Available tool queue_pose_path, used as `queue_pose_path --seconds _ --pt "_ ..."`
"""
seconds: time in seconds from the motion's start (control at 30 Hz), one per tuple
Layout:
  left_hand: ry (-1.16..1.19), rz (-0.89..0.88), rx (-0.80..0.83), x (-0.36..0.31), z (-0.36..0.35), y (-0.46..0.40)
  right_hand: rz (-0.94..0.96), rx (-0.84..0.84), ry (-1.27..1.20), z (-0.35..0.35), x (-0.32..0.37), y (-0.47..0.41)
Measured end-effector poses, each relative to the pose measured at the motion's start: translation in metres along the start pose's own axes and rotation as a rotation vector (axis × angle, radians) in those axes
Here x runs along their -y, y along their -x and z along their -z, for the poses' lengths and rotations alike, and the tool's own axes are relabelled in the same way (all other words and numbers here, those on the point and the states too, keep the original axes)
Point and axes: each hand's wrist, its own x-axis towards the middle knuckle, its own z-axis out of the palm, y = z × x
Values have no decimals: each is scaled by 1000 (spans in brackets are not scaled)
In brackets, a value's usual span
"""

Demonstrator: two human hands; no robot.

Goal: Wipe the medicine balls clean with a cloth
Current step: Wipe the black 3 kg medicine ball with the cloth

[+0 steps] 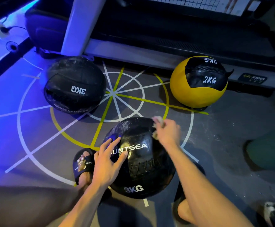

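Observation:
A black 3KG medicine ball (143,167) sits on the floor right in front of me, between my feet. My left hand (109,163) rests on its left side with straight, spread fingers. My right hand (167,131) grips a crumpled pale cloth (158,120) against the ball's upper right, where white dust shows. A second black 3KG ball (75,84) lies at the back left, dusty on top. A yellow and black 2KG ball (199,82) stands at the back right.
The grey floor (223,128) carries white and yellow circle and spoke markings. A treadmill base (166,51) runs along the back, behind the two far balls. My sandalled left foot (83,163) is beside the near ball. A dark teal object (271,149) sits at the right edge.

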Motion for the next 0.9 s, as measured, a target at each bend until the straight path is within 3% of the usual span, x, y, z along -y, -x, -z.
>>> queue_pose_path --seconds 0.07,0.13,0.33,0.4,0.5,0.6,0.77,0.9 --pt "-14 9 -16 -5 -1 3 197 64 86 -11 27 11" --pt "-9 9 -31 -7 -2 4 246 69 133 -13 25 12" --pt "-20 -13 -42 -9 -10 8 -150 48 159 26 -57 -13" --pt "-20 -22 -48 -12 -15 9 -132 11 93 24 -43 -8" --pt "-63 -39 -52 -18 -23 9 69 63 24 5 4 2" --pt "-93 -57 -50 -21 -26 10 207 68 148 -8 21 14" --pt "-39 -170 -40 -16 -27 13 119 14 180 15 -12 -1" --pt "4 -149 -24 -10 -37 26 4 -17 189 38 -39 -6"
